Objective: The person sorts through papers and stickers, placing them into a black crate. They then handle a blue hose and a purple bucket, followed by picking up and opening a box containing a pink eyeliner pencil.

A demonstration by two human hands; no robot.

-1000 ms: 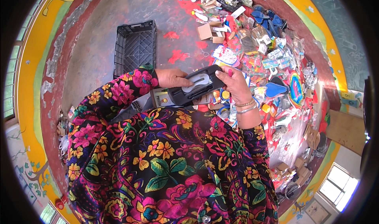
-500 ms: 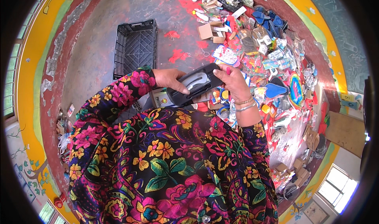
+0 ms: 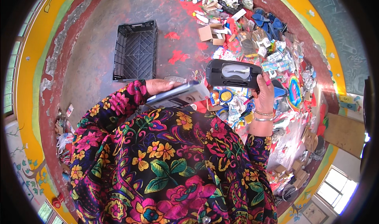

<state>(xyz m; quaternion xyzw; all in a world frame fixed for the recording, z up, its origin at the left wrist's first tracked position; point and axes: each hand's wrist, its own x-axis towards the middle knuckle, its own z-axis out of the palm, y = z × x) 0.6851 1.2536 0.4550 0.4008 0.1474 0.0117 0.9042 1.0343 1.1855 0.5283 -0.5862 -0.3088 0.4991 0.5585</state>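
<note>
My right hand [image 3: 263, 94] grips one end of a long black plastic case [image 3: 211, 74], held up over the heap. A pale, curved piece shows in its middle; what it is I cannot tell. My left hand [image 3: 162, 86] is closed on a flat printed box [image 3: 179, 96] with a picture of an eye on its side. The box is tilted in front of my chest, and a gap parts it from the case.
Ahead to the left, a black plastic crate [image 3: 135, 52] stands on the grey floor. A heap of mixed packages [image 3: 272, 62] spreads along the right side, with an open cardboard box [image 3: 212, 34] at its edge. Red scraps [image 3: 177, 57] lie between crate and heap.
The black case has moved right and away from my left hand, staying in my right. My left hand now holds the printed box, raised and turned more into view.
</note>
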